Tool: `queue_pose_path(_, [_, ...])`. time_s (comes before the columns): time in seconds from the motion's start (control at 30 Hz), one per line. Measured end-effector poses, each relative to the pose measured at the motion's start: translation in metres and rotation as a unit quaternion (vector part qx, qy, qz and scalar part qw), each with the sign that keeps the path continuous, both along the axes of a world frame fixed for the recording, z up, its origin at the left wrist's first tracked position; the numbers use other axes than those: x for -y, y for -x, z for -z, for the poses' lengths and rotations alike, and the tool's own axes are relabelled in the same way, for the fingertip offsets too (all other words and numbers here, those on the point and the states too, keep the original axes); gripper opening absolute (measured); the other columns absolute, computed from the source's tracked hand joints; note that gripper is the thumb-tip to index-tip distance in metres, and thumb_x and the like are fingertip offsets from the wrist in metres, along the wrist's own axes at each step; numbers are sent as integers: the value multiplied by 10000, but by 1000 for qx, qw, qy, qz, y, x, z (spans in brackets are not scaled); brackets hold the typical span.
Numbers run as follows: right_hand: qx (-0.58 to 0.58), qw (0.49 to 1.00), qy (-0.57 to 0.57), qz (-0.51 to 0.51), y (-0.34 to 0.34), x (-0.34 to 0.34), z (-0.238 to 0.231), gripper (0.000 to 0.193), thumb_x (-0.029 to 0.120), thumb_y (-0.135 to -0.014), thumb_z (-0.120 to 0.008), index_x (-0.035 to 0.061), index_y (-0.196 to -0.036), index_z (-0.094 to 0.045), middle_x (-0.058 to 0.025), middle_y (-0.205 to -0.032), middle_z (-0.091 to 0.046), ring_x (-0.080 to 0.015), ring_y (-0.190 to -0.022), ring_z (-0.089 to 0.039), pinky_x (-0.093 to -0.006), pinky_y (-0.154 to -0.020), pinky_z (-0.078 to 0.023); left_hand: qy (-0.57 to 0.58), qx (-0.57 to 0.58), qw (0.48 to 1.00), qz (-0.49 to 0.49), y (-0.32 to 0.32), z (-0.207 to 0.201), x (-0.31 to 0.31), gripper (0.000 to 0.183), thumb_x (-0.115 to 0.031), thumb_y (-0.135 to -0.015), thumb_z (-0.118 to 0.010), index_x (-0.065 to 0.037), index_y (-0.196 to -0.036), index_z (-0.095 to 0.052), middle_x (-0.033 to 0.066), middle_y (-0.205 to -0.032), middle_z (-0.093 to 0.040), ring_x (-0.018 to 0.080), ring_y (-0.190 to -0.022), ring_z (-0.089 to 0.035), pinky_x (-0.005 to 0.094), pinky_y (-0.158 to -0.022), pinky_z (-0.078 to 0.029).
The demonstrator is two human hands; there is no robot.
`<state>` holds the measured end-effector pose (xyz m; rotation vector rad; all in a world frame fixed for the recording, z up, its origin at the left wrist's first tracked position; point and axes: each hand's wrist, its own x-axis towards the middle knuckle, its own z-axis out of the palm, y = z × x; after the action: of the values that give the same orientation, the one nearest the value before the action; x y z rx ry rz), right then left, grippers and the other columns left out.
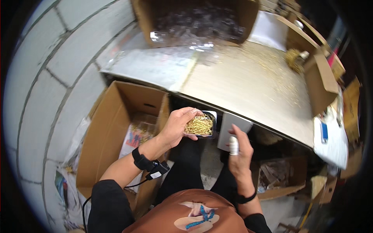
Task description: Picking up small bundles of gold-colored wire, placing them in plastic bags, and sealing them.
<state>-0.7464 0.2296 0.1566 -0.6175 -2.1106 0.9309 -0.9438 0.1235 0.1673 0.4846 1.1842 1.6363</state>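
The gold-filled box [201, 125] sits within the left grip [178, 125].

Brown printed apron [155, 217]; black sleeves [110, 206], trousers [180, 167], wristbands [140, 160]; corded module [159, 170] at left wrist; white finger wrap [233, 146].

Left forearm [120, 171] angles far and right, left hand [179, 122] curled in a grip; right hand [241, 151] apart, fingers [237, 132] loosely bent.

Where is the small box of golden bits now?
In the head view, the small box is near the centre in the left hand, this side of the table, with the right hand to its right.
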Motion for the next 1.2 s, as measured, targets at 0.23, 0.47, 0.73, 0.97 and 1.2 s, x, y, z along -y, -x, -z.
queue_pose_path(0.23, [130, 991, 2, -16, -29, -6, 28, 362, -102, -799, -510, -1, -1143, -555, -161, -1017, -605, -274, -929, -608, -312, -840, -464, 2, -9, 985, -175, 80, 26, 95, 291, -287, -976, -434, -43, -1068, -564, 72, -936, -643, 151, -781, -661, 276, -514, -567])
queue_pose_path(0.47, [257, 966, -28, -26, -32, 4, 51, 337, -66, -822, -539, -25, -1156, -543, -206, -1097, -583, -371, -982, -587, -358, -862, -458, 93, 72, 924, -365, 134, 158, 218, 236, -238, -940, -515, -50, -1074, -562, 69, -976, -639, 206, -815, -659, 339, -612, -582])
queue_pose_path(0.73, [385, 913, -45, -127, -1, 19, 56, 283, 5, -821, -583, -22, -1102, -586, -200, -1101, -595, -387, -977, -591, -397, -838, -476, 123, 271, 869, -395, 72, 328, 256, 235, -187, -947, -487, -42, -1110, -574, 114, -1059, -634, 264, -910, -638, 447, -767, -532])
queue_pose_path(0.97, [481, 859, -40, -172, -8, 13, 75, 295, 21, -811, -595, -5, -1105, -599, -186, -1084, -608, -377, -967, -590, -404, -834, -474, 266, 258, 876, -308, 26, 359, 230, 193, -43, -866, -555, -35, -1054, -596, 103, -927, -635, 203, -771, -626, 369, -633, -530])
queue_pose_path(1.2, [487, 853, -22, -186, -3, 8, 86, 311, 48, -807, -611, 13, -1116, -596, -181, -1072, -612, -376, -948, -590, -412, -815, -475, 392, 29, 872, -292, 17, 358, 211, 166, 42, -749, -580, -16, -894, -638, 45, -731, -569, 132, -579, -520, 260, -423, -430])
